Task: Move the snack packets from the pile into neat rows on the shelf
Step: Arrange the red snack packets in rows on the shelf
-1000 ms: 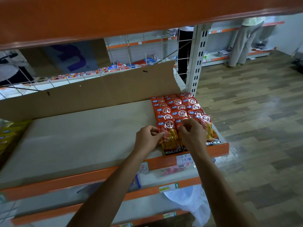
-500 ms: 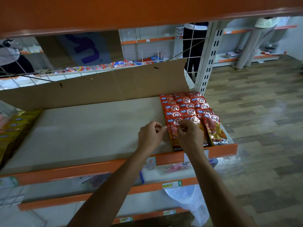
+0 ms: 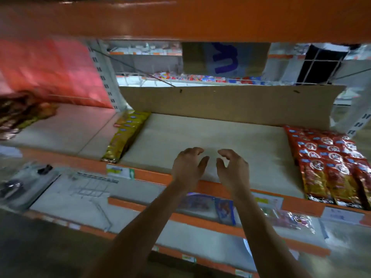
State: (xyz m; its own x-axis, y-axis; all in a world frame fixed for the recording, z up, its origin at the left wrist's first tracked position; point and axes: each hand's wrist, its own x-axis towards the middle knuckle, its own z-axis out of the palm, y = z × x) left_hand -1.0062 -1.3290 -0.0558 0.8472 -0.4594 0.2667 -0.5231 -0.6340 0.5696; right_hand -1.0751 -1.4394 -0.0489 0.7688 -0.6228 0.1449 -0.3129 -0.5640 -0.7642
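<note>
Where rows overlap, snack packets show red over gold.

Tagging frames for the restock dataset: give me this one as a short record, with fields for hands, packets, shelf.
shelf: bare in the middle, packets toward both ends
red packets: overlapping rows at the right end
yellow packets: one row at the left
left hand: empty, loosely curled, over the bare middle
right hand: empty, loosely curled, beside the left hand
cardboard: upright along the back
image: motion-blurred, worst at far left
</note>
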